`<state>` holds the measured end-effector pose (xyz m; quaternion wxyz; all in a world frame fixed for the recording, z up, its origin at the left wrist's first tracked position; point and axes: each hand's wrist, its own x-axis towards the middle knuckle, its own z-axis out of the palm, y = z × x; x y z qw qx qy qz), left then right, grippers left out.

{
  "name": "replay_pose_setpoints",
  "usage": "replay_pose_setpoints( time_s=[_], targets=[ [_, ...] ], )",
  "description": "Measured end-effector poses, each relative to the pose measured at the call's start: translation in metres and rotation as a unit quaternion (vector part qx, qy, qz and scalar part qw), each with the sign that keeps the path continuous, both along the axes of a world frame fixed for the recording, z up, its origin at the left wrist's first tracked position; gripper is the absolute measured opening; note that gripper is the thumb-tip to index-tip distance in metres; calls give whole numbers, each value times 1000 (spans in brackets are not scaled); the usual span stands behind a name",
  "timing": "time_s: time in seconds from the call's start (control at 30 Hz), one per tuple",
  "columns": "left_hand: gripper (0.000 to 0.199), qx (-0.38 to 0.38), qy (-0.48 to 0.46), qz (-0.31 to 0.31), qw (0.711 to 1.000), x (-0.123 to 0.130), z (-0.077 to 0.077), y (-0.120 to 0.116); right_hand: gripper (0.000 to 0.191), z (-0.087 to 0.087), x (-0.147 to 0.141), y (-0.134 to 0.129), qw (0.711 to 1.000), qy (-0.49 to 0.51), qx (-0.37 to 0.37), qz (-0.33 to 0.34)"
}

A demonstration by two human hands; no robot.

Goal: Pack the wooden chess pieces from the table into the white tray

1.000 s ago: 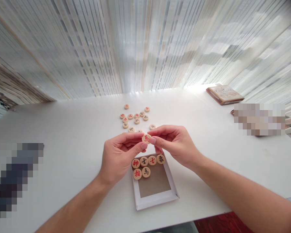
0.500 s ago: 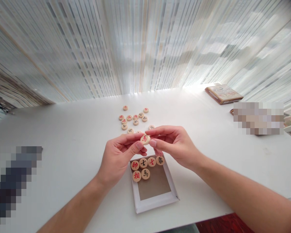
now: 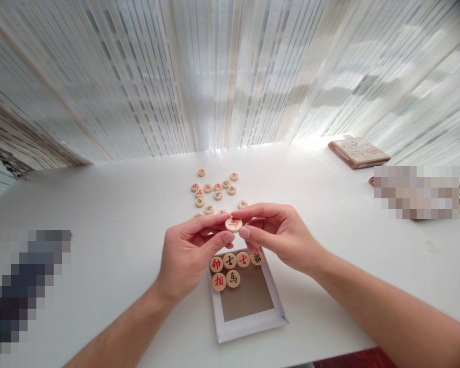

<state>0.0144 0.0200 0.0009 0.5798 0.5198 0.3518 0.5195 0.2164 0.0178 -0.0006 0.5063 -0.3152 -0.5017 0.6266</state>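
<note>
Left of the open box's [image 3: 249, 304] far edge and above it, the left hand [image 3: 187, 255] pinches a disc [image 3: 233, 224] between thumb and fingertips. The disc is over the box's far edge, clear of its floor. On its right rim, the right hand [image 3: 283, 235] pinches too, thumb below and forefinger above, other fingers loosely curled over the box's far right corner.

For steady handling, both thumbs are best kept light on the rim and off the painted face, one hand holding while the other turns; lifted wrists should spare the six discs [image 3: 233, 279] in the box a knock.

The disc's red-marked face looks up and back toward the wearer, tipped so that its near rim shows. The mark reads about upright from the box's near side, its top toward the loose discs [image 3: 208, 188] beyond the box. Being round, the face has no long axis.
</note>
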Motion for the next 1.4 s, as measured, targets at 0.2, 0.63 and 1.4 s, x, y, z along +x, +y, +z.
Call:
replay_pose_setpoints(
  time_s=[0.2,0.63,1.4],
  targets=[
    [14,65,40,26,997,0,-1,-2,16,0,-1,1,1000,14,0,21],
    [29,13,15,-8,1000,1,-5,-3,33,-7,0,4,990,31,-122,59],
    [26,68,88,-1,994,-1,-7,-5,28,-3,2,2,989,16,-130,75]
  ],
)
